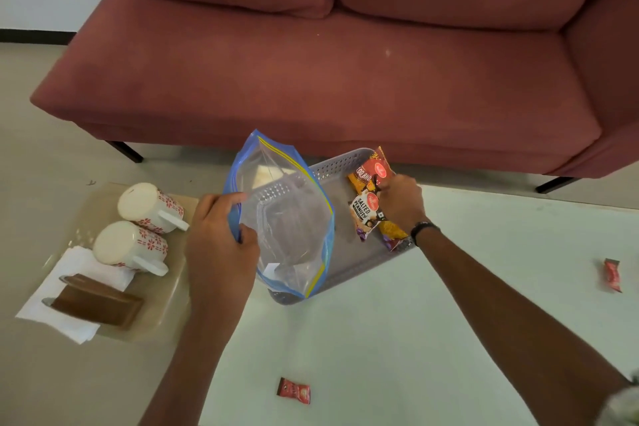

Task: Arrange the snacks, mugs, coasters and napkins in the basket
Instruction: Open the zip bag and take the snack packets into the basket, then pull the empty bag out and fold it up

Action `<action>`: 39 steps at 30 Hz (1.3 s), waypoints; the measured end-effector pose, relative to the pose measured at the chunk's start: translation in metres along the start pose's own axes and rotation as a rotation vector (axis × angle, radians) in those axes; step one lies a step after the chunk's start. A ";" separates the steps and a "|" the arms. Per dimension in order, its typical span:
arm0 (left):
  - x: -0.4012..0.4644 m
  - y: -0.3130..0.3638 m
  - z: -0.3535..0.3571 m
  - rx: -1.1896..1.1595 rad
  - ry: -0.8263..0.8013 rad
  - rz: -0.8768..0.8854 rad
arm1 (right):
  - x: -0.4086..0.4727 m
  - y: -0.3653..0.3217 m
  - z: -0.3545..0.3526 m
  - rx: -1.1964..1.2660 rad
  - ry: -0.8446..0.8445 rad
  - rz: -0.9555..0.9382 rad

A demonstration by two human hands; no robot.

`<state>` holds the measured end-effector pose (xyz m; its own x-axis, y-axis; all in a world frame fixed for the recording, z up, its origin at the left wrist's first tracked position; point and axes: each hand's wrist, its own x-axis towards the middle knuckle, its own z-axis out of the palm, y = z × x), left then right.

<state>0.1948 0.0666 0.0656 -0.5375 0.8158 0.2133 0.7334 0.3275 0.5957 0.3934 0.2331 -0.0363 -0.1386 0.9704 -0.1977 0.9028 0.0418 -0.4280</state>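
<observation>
Snack packets [371, 204] lie bunched at the right end of the grey perforated basket [349, 242], which rests on the white table [449, 304]. Right hand [401, 206] is closed over the packets, fingers pinching their upper edges. Packets are judged light, crinkly and slippery; grip them at the sealed seams, not the filled middle, to avoid crushing the contents. Left hand [221, 239] clasps the rim of a clear zip bag [287, 218], holding it upright over the basket's left half. Bag is limp and appears nearly empty. Two more small red packets [294, 390] lie loose on the table. Left of the basket, on a tray [166, 318], two patterned mugs [138, 228] lie on their sides; these are fragile, so lift by handle. White napkins [76, 273] and brown coasters [96, 304] lie near them.
</observation>
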 end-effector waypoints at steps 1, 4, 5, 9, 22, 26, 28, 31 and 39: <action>0.000 -0.001 0.000 0.001 -0.001 0.002 | 0.002 0.002 0.007 0.018 -0.004 0.008; -0.001 -0.003 0.003 -0.002 -0.013 0.015 | 0.009 0.006 0.024 0.059 -0.010 0.022; -0.001 -0.004 0.004 -0.006 -0.019 0.014 | 0.011 0.008 0.029 0.068 -0.010 0.029; -0.001 -0.005 0.005 -0.010 -0.037 -0.003 | 0.017 0.016 0.035 0.113 -0.007 0.087; -0.017 0.011 -0.002 -0.070 -0.015 0.015 | -0.056 0.017 0.011 0.412 0.032 0.184; -0.028 0.023 -0.018 -0.121 -0.011 0.036 | -0.095 0.005 0.005 0.558 0.099 0.173; -0.034 0.028 -0.027 -0.140 -0.012 0.044 | -0.107 0.000 0.002 0.628 0.086 0.159; -0.047 0.035 -0.040 -0.165 -0.018 0.032 | -0.124 -0.010 -0.009 0.749 0.104 0.123; -0.107 0.057 -0.059 -0.230 -0.046 -0.005 | -0.195 -0.014 -0.071 0.901 0.101 -0.045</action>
<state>0.2696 -0.0305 0.1227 -0.5174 0.8371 0.1774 0.6139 0.2187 0.7584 0.4370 0.0605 0.0705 -0.0919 0.9903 -0.1039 0.2307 -0.0803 -0.9697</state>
